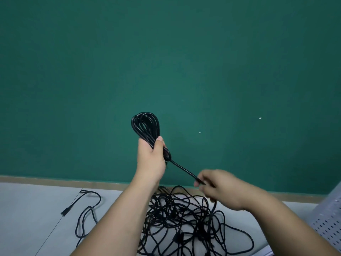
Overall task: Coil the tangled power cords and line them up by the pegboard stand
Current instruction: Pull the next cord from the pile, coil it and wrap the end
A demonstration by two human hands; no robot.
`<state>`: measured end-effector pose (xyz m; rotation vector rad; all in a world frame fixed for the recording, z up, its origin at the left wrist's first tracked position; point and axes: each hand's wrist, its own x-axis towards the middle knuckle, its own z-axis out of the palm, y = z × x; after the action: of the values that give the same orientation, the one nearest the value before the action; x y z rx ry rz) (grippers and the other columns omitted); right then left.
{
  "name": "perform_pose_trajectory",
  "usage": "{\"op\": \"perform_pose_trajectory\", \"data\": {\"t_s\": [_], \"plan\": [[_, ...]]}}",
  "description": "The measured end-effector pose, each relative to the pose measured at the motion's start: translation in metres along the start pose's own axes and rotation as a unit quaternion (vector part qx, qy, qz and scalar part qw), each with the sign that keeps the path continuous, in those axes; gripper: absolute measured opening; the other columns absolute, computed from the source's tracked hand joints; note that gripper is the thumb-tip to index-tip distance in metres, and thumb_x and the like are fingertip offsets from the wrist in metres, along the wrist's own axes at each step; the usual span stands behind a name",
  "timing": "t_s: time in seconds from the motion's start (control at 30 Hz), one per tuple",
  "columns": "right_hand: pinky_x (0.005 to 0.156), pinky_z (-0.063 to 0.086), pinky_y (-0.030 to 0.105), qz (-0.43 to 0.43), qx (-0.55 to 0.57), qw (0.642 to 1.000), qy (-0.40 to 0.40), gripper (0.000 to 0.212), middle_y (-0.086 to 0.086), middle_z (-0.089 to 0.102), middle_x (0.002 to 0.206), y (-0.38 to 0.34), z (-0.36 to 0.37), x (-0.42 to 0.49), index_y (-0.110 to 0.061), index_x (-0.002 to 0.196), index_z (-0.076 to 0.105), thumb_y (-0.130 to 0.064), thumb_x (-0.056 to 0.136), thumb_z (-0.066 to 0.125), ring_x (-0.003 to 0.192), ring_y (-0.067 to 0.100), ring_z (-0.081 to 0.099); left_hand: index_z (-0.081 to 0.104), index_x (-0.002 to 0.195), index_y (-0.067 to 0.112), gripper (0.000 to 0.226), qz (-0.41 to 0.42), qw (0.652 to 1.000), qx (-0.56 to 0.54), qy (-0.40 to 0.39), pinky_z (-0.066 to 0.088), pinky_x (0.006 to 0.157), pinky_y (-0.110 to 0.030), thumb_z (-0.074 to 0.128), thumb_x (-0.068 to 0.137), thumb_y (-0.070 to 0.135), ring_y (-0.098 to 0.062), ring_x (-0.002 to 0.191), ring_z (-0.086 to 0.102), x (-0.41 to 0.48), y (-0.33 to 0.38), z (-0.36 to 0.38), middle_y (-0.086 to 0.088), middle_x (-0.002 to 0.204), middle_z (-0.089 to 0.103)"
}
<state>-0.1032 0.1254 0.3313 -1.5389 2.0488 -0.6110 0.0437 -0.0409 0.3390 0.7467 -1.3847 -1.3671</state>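
My left hand [150,157] has the coil [145,124] by its waist, fingers wrapped round it, loops held up against the green wall [166,52]. My right hand [221,187] is blurred, but its fingers look curled round the tail [182,169]. The cord seems light, limp and springy, so I'd grip it where the loops cross. The tangle [184,218] lies on the floor [27,209] below, with the pegboard stand [330,218] at near right.

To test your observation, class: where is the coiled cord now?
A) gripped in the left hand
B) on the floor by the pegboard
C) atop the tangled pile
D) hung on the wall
A: the left hand grips the coiled cord in mid-air, and the right hand pinches its tail.
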Motion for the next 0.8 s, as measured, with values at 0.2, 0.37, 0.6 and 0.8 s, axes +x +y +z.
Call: {"op": "perform_pose_trajectory", "data": {"t_s": [0.2, 0.37, 0.6, 0.8], "plan": [[0.071, 0.047, 0.022, -0.187, -0.026, 0.941, 0.281, 0.016, -0.017, 0.061, 0.087, -0.028, -0.020, -0.017, -0.035, 0.114, 0.076, -0.028, 0.104, 0.064, 0.077, 0.010, 0.060, 0.053, 0.114, 0.016, 0.007, 0.042, 0.987, 0.144, -0.057, 0.050, 0.083, -0.037, 0.054, 0.107, 0.018, -0.016, 0.085, 0.057, 0.006, 0.001, -0.008, 0.002, 0.094, 0.061], [0.068, 0.044, 0.019, -0.186, 0.022, 0.891, 0.414, 0.018, -0.010, 0.061, 0.093, -0.027, -0.023, -0.016, -0.031, 0.108, 0.079, -0.023, 0.091, 0.082, 0.069, 0.016, 0.056, 0.057, 0.136, 0.029, 0.030, 0.024, 0.935, 0.170, -0.309, 0.044, 0.106, -0.026, 0.052, 0.109, 0.018, -0.001, 0.117, 0.059, -0.026, 0.005, 0.012, 0.014, 0.118, 0.066], [0.069, 0.048, 0.020, -0.118, 0.050, 0.897, 0.423, 0.024, -0.013, 0.059, 0.096, -0.023, -0.033, -0.019, -0.035, 0.093, 0.074, -0.028, 0.079, 0.092, 0.078, 0.017, 0.061, 0.056, 0.113, 0.020, 0.038, -0.241, 0.886, -0.075, -0.390, 0.038, 0.064, -0.033, 0.053, 0.093, 0.053, -0.017, 0.067, 0.050, -0.048, 0.011, 0.029, -0.003, 0.080, 0.054], [0.067, 0.042, 0.011, -0.095, 0.028, 0.900, 0.424, 0.042, -0.011, 0.054, 0.093, -0.021, -0.031, -0.019, -0.032, 0.086, 0.056, -0.033, 0.072, 0.096, 0.078, 0.012, 0.059, 0.051, 0.108, 0.022, 0.001, -0.153, 0.875, 0.004, -0.459, 0.040, 0.066, -0.028, 0.050, 0.109, 0.022, -0.014, 0.069, 0.041, -0.056, 0.010, 0.030, 0.000, 0.080, 0.045]]}}
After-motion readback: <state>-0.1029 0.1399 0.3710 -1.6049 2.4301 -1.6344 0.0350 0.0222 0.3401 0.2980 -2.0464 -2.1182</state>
